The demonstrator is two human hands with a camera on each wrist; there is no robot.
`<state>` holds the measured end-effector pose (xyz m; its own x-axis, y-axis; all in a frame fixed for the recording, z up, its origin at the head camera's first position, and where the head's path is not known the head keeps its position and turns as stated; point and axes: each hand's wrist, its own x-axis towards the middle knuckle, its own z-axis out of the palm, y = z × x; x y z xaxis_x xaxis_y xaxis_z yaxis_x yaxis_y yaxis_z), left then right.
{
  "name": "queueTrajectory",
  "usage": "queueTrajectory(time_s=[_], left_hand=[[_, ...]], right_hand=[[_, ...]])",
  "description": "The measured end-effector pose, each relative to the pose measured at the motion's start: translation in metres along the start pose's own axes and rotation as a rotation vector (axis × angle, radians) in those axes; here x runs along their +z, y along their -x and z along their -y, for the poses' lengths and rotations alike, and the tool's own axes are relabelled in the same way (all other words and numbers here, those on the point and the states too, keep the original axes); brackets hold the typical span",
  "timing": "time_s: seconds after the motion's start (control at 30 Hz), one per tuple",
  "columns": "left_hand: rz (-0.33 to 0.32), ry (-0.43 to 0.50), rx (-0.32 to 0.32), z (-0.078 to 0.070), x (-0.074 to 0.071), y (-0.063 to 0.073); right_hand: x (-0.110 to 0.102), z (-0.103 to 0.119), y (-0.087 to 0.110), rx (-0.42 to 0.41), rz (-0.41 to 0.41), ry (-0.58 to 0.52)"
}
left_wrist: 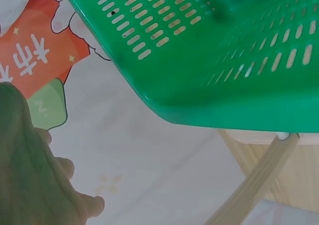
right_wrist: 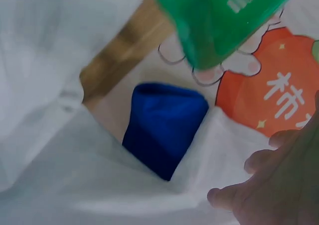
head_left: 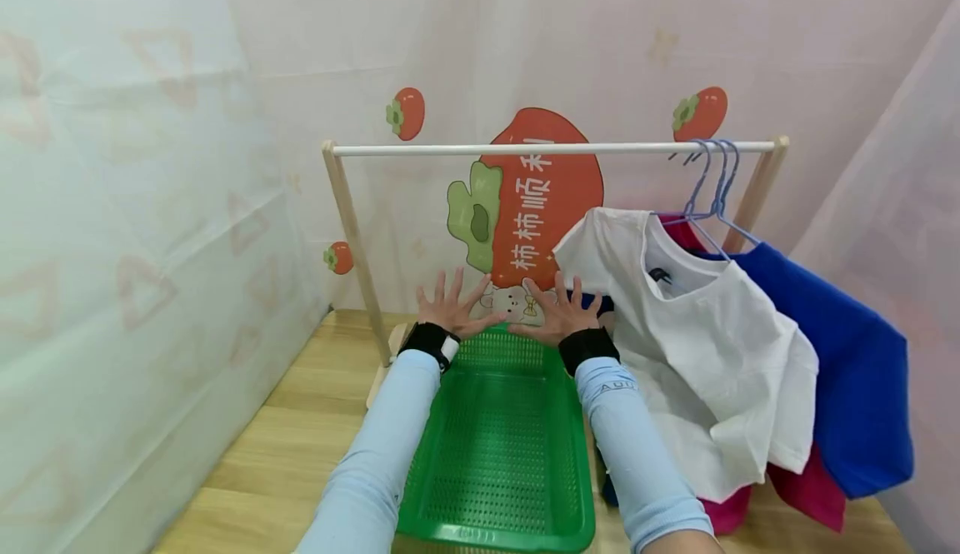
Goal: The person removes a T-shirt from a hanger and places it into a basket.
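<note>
Both hands reach forward over the far end of a green plastic basket (head_left: 495, 529), fingers spread and nothing held. My left hand (head_left: 452, 308) is near the basket's back left corner, and in the left wrist view it (left_wrist: 40, 170) appears beside the basket (left_wrist: 164, 100). My right hand (head_left: 561, 314) spreads beside the sleeve of a white T-shirt (head_left: 697, 329). That T-shirt hangs from a blue hanger (head_left: 701, 183) at the right of a rack. Behind it hang a blue shirt (head_left: 847, 362) and a magenta garment (head_left: 813, 487). A blue sleeve (right_wrist: 164, 125) shows in the right wrist view.
A clothes rack with a white rail (head_left: 450, 151) and wooden posts (head_left: 356, 246) spans the basket. Wooden tabletop (head_left: 262, 454) lies to the left. A curtain with persimmon prints (head_left: 570, 179) closes off the back; pale cloth (head_left: 150, 204) hangs at the left.
</note>
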<state>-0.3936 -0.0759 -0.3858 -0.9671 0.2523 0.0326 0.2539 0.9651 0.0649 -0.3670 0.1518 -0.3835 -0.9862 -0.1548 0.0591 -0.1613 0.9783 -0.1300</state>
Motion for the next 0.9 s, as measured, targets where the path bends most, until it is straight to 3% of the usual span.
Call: queueTrajectory(time_s=[0.27,0.47,0.57,0.63,0.67,0.77,0.83,0.9], left_hand=[[-0.005,-0.025,-0.002,0.004,-0.001,-0.002],[0.036,-0.052,0.022,0.002,0.005,-0.006],[-0.014,-0.014,0.042,0.003,0.003,-0.009],[-0.151,0.055,0.079,0.006,-0.004,-0.007],[-0.258,0.108,0.104,0.009,-0.008,-0.005],[-0.677,0.266,0.143,0.027,-0.023,0.012],[-0.971,0.379,0.070,0.045,-0.031,0.025],[-1.171,0.510,-0.063,0.065,-0.039,0.037]], right_hand=[[-0.003,-0.008,-0.004,-0.012,-0.052,0.000],[-0.001,-0.019,-0.005,-0.007,-0.055,-0.031],[-0.006,-0.019,-0.006,-0.033,-0.078,-0.017],[-0.015,-0.017,-0.002,-0.058,-0.120,-0.024],[-0.020,-0.015,0.001,-0.074,-0.154,-0.038],[-0.039,-0.016,0.022,-0.139,-0.338,-0.144],[-0.053,-0.021,0.042,-0.168,-0.530,-0.231],[-0.068,-0.032,0.061,-0.166,-0.762,-0.270]])
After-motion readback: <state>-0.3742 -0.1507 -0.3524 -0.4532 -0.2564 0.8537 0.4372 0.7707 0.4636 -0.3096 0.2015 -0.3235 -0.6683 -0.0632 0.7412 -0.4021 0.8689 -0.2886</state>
